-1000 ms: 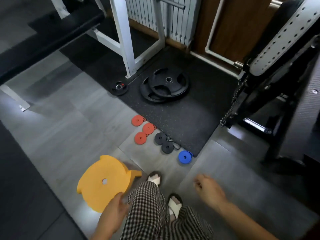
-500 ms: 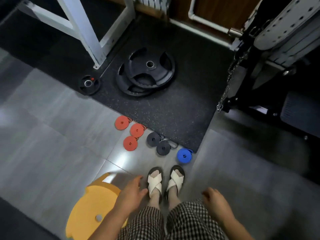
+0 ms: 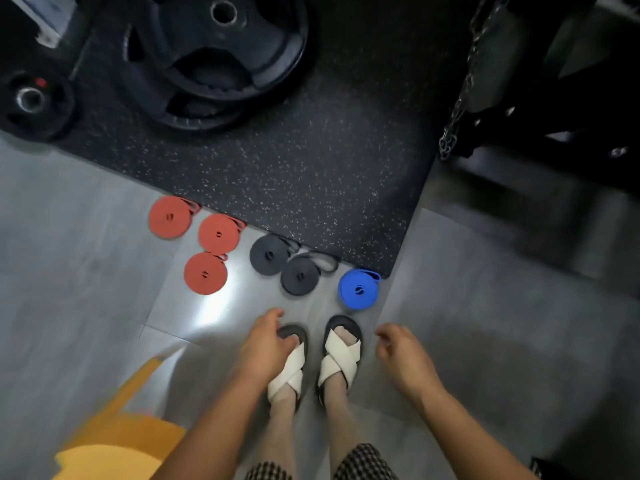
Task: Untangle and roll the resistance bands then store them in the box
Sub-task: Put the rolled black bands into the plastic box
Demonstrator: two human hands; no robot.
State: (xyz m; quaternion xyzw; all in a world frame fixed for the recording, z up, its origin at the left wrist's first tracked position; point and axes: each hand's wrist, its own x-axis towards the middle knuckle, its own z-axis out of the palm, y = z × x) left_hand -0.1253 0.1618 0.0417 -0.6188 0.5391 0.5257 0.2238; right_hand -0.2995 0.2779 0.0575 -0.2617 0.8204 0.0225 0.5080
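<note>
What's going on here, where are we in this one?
A person stands looking down at six rolled-up bands on the tiled floor, along the edge of a black mat: three red bands, two black bands and one blue band. The left hand and right hand hang low near the feet, fingers loosely curled, holding nothing. No box is in view, so the bands are rolled but not stored.

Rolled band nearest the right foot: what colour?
Blue; the head view, the only one, shows it plainly.
</note>
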